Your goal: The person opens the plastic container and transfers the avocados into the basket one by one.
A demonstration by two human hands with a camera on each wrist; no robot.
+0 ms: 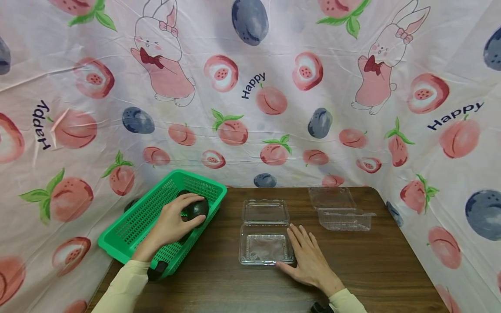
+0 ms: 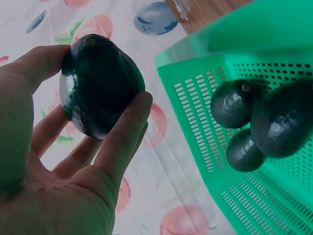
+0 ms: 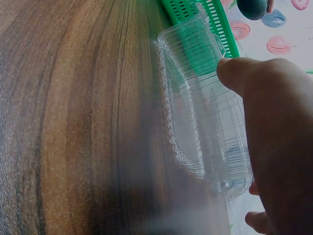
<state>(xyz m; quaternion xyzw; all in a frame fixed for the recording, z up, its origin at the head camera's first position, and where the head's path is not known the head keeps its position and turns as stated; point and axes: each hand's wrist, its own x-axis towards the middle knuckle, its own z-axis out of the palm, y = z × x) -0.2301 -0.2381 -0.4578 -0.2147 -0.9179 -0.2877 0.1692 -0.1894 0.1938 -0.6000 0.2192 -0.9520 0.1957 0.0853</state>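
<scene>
Avocado [image 2: 100, 85] pinched by left hand [image 1: 176, 221] over the basket [image 1: 129, 226] at the table's left edge — smooth skin could slip; right hand [image 1: 309, 258] flat, steadying the open clamshell [image 1: 264, 248].

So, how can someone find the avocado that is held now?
Find the green basket at the table's left edge. Three dark avocados lie inside it; the held avocado is the one lifted above them, gripped in the left hand.

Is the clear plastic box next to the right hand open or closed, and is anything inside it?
Open and empty: the clear box has its lid folded back flat on the table.
</scene>
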